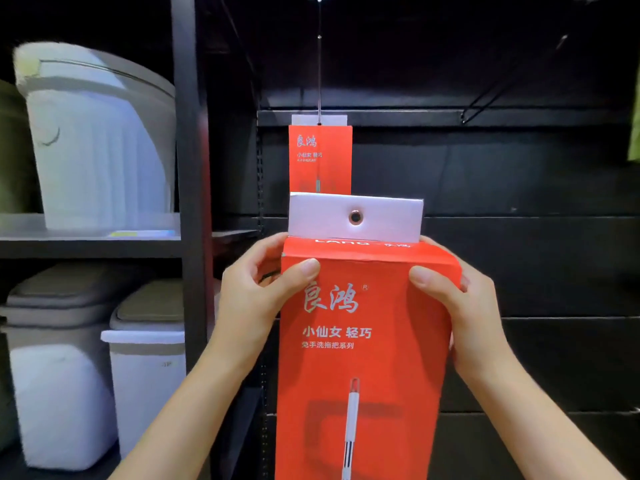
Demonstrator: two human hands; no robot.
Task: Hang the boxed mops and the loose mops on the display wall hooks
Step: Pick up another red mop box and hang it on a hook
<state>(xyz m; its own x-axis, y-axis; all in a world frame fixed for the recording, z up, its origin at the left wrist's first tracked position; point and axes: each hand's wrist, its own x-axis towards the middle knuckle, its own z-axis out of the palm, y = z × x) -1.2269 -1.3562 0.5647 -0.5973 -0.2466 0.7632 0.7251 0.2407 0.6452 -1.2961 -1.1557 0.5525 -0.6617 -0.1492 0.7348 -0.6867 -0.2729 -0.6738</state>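
I hold a tall red mop box (363,341) upright in front of me, its white hang tab (381,216) with a round hole at the top. My left hand (252,289) grips the box's upper left edge, thumb on the front. My right hand (460,306) grips the upper right edge the same way. Behind it, another red mop box (320,157) hangs from a long metal hook (319,64) on the black display wall (519,254). The held box's tab is below and in front of that hook.
A second bare hook (512,74) sticks out of the wall at the upper right. Left of a black upright post (188,168), shelves carry white plastic bins (100,140) above and lidded bins (145,358) below.
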